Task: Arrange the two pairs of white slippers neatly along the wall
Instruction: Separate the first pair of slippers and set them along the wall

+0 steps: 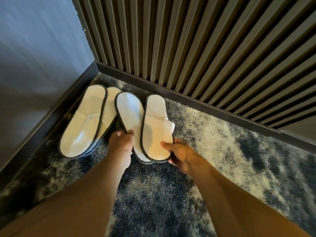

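Note:
Two pairs of flat white slippers with dark trim lie on the carpet in the room's corner. The left pair (pixel 83 122) is stacked, one slipper overlapping the other, beside the grey wall's baseboard. The right pair sits side by side: my left hand (pixel 121 140) grips the front edge of the inner slipper (pixel 130 113), and my right hand (pixel 179 154) holds the front end of the outer slipper (pixel 156 132), which overlaps the inner one. Their heels point toward the slatted wall.
A ribbed dark slatted wall (pixel 188 40) with a dark baseboard (pixel 196 103) runs across the back. A smooth grey wall (pixel 34 48) closes the left side. The floor is mottled blue and cream carpet (pixel 222 142), open to the right.

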